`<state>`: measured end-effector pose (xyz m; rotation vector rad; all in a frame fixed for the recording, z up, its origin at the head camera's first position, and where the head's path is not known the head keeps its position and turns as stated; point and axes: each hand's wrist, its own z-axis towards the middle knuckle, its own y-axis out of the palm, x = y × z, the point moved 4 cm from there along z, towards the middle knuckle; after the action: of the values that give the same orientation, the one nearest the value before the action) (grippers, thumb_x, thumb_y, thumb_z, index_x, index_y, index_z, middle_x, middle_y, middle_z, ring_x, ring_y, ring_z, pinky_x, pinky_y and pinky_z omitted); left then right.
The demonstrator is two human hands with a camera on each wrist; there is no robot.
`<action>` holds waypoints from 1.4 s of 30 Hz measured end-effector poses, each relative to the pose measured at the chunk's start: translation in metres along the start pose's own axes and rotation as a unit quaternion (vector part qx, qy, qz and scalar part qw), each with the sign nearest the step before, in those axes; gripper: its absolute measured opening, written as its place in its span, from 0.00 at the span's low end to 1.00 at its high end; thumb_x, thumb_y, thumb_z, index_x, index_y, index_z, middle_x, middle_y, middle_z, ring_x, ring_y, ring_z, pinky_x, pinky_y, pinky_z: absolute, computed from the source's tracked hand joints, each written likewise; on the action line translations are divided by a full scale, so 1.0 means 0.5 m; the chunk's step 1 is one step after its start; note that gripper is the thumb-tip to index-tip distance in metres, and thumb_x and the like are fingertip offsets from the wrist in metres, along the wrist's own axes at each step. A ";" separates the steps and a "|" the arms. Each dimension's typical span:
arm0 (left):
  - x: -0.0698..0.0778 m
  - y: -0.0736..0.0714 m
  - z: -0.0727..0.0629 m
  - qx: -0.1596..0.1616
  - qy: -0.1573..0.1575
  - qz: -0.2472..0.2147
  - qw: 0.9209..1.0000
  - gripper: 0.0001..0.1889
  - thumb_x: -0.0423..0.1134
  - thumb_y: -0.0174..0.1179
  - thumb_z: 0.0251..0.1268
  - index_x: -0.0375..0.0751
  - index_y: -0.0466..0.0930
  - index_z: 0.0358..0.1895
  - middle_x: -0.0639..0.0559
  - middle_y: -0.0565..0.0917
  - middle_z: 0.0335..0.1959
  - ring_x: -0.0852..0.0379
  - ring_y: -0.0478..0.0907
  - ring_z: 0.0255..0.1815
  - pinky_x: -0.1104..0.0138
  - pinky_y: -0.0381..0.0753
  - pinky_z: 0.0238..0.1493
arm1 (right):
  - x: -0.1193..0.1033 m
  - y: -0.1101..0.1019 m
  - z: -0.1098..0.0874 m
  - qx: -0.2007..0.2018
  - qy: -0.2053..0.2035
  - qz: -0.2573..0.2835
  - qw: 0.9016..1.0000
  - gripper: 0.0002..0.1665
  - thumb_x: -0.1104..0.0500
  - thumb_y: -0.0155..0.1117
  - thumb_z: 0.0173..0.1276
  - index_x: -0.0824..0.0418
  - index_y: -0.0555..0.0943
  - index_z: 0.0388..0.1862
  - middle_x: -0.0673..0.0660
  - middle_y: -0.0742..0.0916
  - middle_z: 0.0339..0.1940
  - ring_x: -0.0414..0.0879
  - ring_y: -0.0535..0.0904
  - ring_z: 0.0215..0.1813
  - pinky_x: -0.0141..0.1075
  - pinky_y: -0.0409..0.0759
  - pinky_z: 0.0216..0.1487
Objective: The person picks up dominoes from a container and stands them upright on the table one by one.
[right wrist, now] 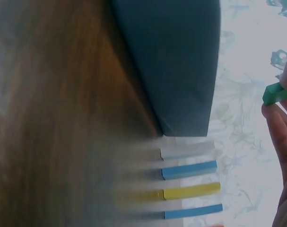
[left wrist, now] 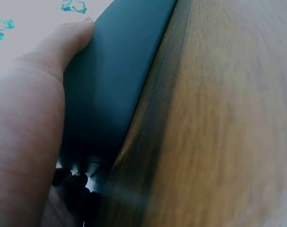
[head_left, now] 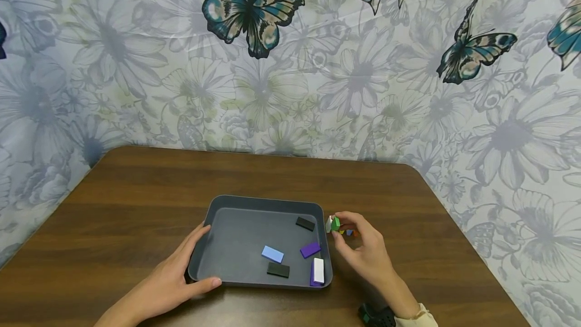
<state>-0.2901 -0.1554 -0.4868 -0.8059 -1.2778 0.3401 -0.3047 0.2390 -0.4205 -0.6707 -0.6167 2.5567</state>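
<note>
A dark grey rectangular tray (head_left: 236,243) rests on the table, and my left hand (head_left: 168,279) grips its near left corner. The left thumb (left wrist: 74,40) lies against the tray's side in the left wrist view. Just past the tray's right edge, my right hand (head_left: 369,254) pinches a green domino block (head_left: 336,224) between thumb and fingertips. Below the held block in the right wrist view, a row of upright domino blocks stands beside the tray: white (right wrist: 186,151), blue (right wrist: 189,170), yellow (right wrist: 192,191) and another blue one (right wrist: 194,211).
Inside the tray lie black blocks (head_left: 278,270), a light blue block (head_left: 273,254), a purple block (head_left: 310,250) and a white block (head_left: 319,270) on another purple one. The brown wooden table (head_left: 254,170) ends at a butterfly-patterned cloth (head_left: 363,115). A black device (head_left: 376,315) is near my right wrist.
</note>
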 end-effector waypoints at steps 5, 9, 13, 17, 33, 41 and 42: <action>0.001 -0.002 0.000 -0.004 -0.008 -0.002 1.000 0.54 0.69 0.67 0.61 0.63 0.44 0.84 0.42 0.49 0.85 0.30 0.59 0.79 0.35 0.75 0.58 | 0.009 -0.009 -0.005 -0.005 0.016 0.002 1.000 0.30 0.78 0.70 0.54 0.68 0.79 0.58 0.64 0.88 0.47 0.46 0.87 0.40 0.24 0.81 0.44; 0.003 0.000 0.002 -0.001 -0.004 -0.001 1.000 0.54 0.68 0.68 0.61 0.62 0.45 0.84 0.39 0.50 0.84 0.29 0.59 0.79 0.35 0.75 0.58 | 0.019 -0.020 -0.011 -0.004 0.032 -0.002 0.999 0.31 0.79 0.70 0.53 0.68 0.79 0.58 0.62 0.88 0.47 0.45 0.87 0.40 0.25 0.82 0.45; 0.003 0.004 0.004 0.001 0.000 0.002 1.000 0.54 0.68 0.68 0.61 0.60 0.46 0.84 0.38 0.52 0.84 0.29 0.61 0.78 0.35 0.75 0.58 | 0.028 -0.035 -0.015 0.010 0.029 -0.005 1.000 0.31 0.80 0.70 0.52 0.70 0.79 0.57 0.63 0.89 0.47 0.43 0.86 0.41 0.27 0.84 0.46; 0.000 0.009 0.009 -0.008 -0.005 -0.001 1.000 0.54 0.68 0.68 0.60 0.60 0.46 0.84 0.39 0.51 0.84 0.28 0.61 0.78 0.35 0.75 0.57 | 0.042 -0.055 -0.021 0.025 0.019 -0.013 0.999 0.33 0.82 0.70 0.49 0.71 0.79 0.57 0.64 0.89 0.46 0.45 0.86 0.40 0.28 0.84 0.46; 0.002 0.009 0.011 0.003 -0.004 0.013 1.000 0.55 0.66 0.69 0.61 0.62 0.43 0.84 0.40 0.49 0.85 0.27 0.63 0.76 0.36 0.78 0.53 | 0.100 -0.130 -0.022 0.038 0.048 -0.037 0.997 0.31 0.81 0.72 0.54 0.72 0.78 0.58 0.63 0.88 0.47 0.37 0.86 0.45 0.23 0.82 0.49; 0.007 0.008 0.012 0.003 -0.005 0.019 1.000 0.55 0.68 0.68 0.61 0.60 0.44 0.84 0.41 0.49 0.85 0.27 0.63 0.76 0.35 0.77 0.54 | 0.120 -0.140 -0.037 -0.006 0.096 -0.038 0.995 0.29 0.82 0.70 0.56 0.72 0.76 0.58 0.67 0.87 0.48 0.34 0.85 0.47 0.26 0.83 0.49; 0.008 0.008 0.013 0.004 -0.003 0.020 1.000 0.55 0.68 0.68 0.61 0.60 0.44 0.84 0.41 0.49 0.85 0.28 0.63 0.76 0.35 0.77 0.54 | 0.123 -0.141 -0.039 -0.011 0.101 -0.043 0.994 0.29 0.81 0.70 0.57 0.72 0.75 0.58 0.67 0.87 0.48 0.34 0.85 0.47 0.26 0.83 0.49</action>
<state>-0.2941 -0.1480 -0.4865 -0.8246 -1.2671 0.3798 -0.3232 0.3326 -0.4211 -0.8785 -0.5914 2.3680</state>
